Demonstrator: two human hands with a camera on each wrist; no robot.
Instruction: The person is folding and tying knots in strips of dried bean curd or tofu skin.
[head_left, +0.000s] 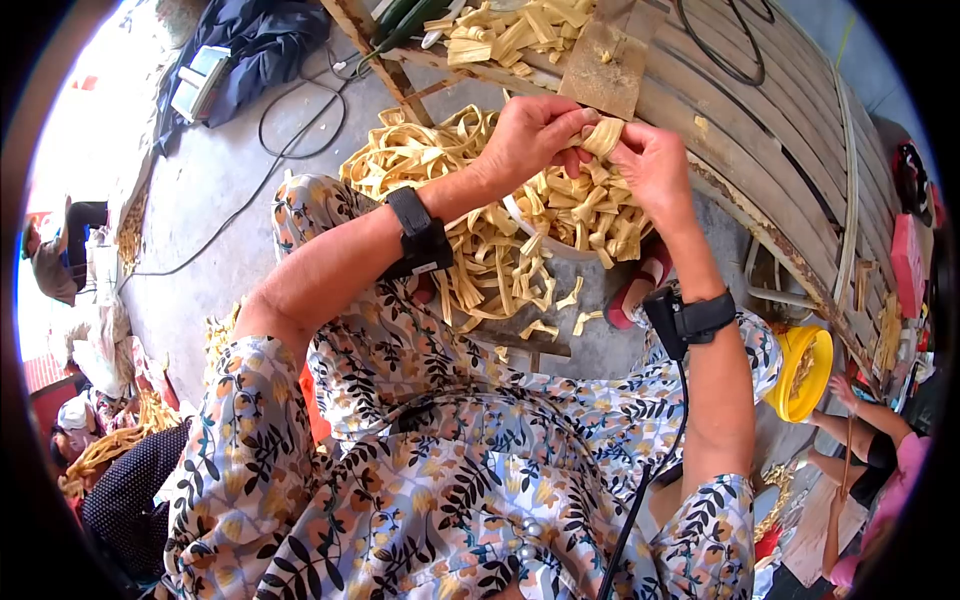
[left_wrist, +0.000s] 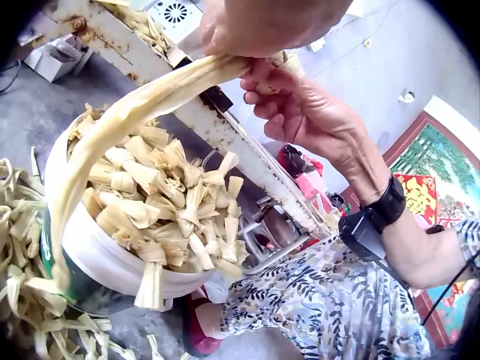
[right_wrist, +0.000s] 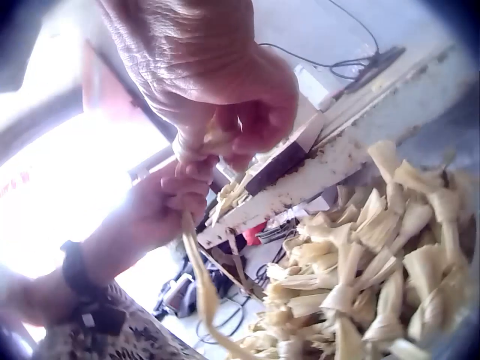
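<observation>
In the head view my left hand [head_left: 525, 140] and right hand [head_left: 660, 170] meet above a white bucket [left_wrist: 120, 259]. Between them they pinch a pale yellow tofu skin strip [head_left: 602, 138], folded over at the fingertips. Its long tail [left_wrist: 127, 109] hangs from the left hand past the bucket's rim in the left wrist view. Seen from the right wrist, the thumb and fingers of the right hand [right_wrist: 225, 75] pinch the strip just above the left hand's fingers [right_wrist: 187, 187]. Knotted tofu skin pieces [left_wrist: 165, 199] fill the bucket in a heap.
Loose long strips [head_left: 410, 150] lie piled left of the bucket, with stray knots on the floor. A slatted bench [head_left: 770, 130] with a rusty edge stands ahead, bearing a small wooden board [head_left: 605, 75] and more pieces. A yellow bucket [head_left: 800, 375] and another person [head_left: 890, 480] are at right.
</observation>
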